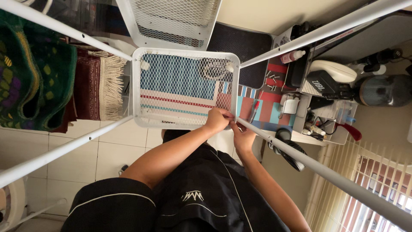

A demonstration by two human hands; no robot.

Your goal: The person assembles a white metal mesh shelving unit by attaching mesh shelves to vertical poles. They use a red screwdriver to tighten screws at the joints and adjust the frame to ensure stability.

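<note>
Basket: a white square metal mesh basket (pixel 184 88) sits low in the middle of the scene, level between four white metal tube poles (pixel 309 34) that fan outward toward the camera.
Corners: the two far corners show round white fittings where the poles meet the basket rim; the near left corner also meets its pole; the near right corner is the one under the hands.
Left hand: the left hand (pixel 218 119) is closed, fingertips pressed together on the basket rim at the near right corner.
Right hand: the right hand (pixel 243 138) wraps around the near right pole just beside that corner, fingers curled; what it pinches, if anything, cannot be told.
Progress: by judgement, the basket is already hung on the frame and the last corner is being fixed; a second white mesh basket (pixel 171 19) lies farther off, apparently not yet mounted.
Loose parts: small grey cylindrical pieces (pixel 270 77) lie on a striped rug (pixel 268 109) to the right.
Surroundings: a cluttered grey tray of toiletries (pixel 326 116) stands at right; folded green and dark red rugs (pixel 38 73) at left.
</note>
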